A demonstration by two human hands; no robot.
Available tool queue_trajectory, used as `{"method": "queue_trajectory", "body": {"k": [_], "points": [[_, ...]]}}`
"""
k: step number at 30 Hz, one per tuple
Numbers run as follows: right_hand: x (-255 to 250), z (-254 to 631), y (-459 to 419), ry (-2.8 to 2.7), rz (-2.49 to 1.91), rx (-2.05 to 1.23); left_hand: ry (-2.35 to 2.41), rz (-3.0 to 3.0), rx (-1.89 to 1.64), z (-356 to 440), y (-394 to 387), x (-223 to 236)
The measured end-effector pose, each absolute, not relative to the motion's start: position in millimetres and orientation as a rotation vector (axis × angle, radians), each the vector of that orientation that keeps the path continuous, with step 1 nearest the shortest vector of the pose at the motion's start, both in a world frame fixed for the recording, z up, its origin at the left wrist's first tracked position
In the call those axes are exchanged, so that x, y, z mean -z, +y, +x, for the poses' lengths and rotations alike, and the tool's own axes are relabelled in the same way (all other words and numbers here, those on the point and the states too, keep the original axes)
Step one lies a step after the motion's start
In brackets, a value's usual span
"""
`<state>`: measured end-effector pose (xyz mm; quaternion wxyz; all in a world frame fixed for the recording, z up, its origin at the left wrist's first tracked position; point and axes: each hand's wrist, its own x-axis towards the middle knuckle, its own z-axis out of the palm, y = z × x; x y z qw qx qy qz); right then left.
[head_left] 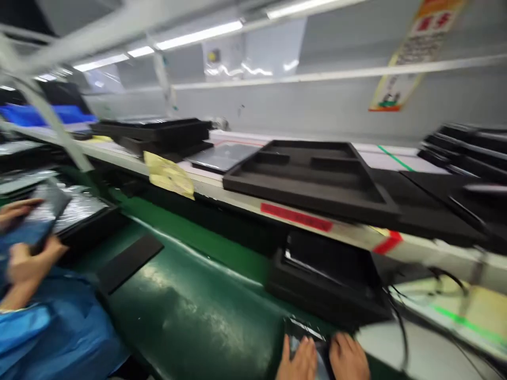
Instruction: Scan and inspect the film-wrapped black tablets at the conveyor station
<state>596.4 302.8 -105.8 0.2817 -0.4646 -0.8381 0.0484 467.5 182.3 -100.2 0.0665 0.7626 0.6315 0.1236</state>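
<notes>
At the bottom edge of the head view, my left hand [299,360] grips the left side of a flat, glossy black panel [304,329], its fingers lying over a lighter area of the face. My right hand [348,357] is closed at the panel's right edge with fingers bent. The lower part of the panel is cut off by the frame. Just beyond my hands stands a black foam box [317,287] with a shiny dark panel [328,258] lying in it.
A co-worker in blue sleeves [59,332] handles a flat device at left. A dark strip [130,263] lies on the green work surface [190,306]. The shelf above bears a black foam tray [301,198] and stacked trays [158,134]. Cables [402,322] hang at right.
</notes>
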Motion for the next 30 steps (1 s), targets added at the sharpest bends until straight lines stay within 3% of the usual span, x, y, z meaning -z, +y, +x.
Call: {"method": "queue_trajectory", "body": {"k": [4,14,22,30], "points": [[106,615,284,-2.225,-1.415,-0.032,1.816,2.209,-0.361,485,157,91],[100,604,273,-2.151,-1.403,-0.019,2.176,2.127,-0.288,457,208,106],[102,605,274,-2.106,-1.441,-0.077,1.919,2.322,-0.295,488,146,111],[106,607,276,-2.003,-1.469,-0.18,1.832,2.295,-0.29,495,137,97]]}}
